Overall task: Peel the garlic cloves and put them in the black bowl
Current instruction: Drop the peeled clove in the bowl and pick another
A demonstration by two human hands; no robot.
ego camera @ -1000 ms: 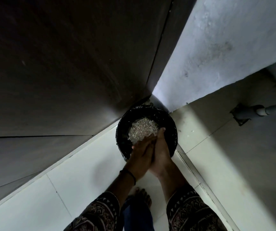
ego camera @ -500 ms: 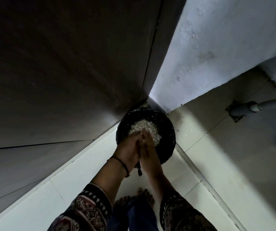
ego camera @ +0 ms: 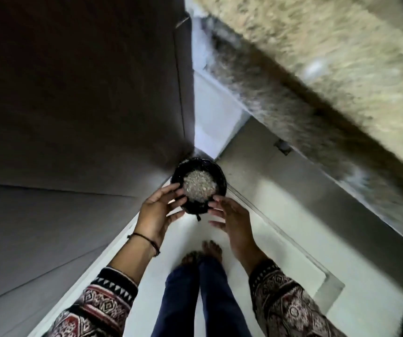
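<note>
Black bowl (ego camera: 220, 177) sits in the corner of the floor (ego camera: 290, 242), right where the dark panel (ego camera: 74, 98) meets the white wall (ego camera: 211, 115). It's got a heap of pale flaky bits (ego camera: 199, 186) in it, too blurry to say if that's skins or cloves. Left hand (ego camera: 156, 211) and right hand (ego camera: 231, 217) hover at its near rim, one each side, well apart. Each grip is spread, fingers loose, holding nothing. Can't tell if any fingertip touches the rim. Black band (ego camera: 144, 238) on the left wrist, bare feet (ego camera: 204, 251) below.
</note>
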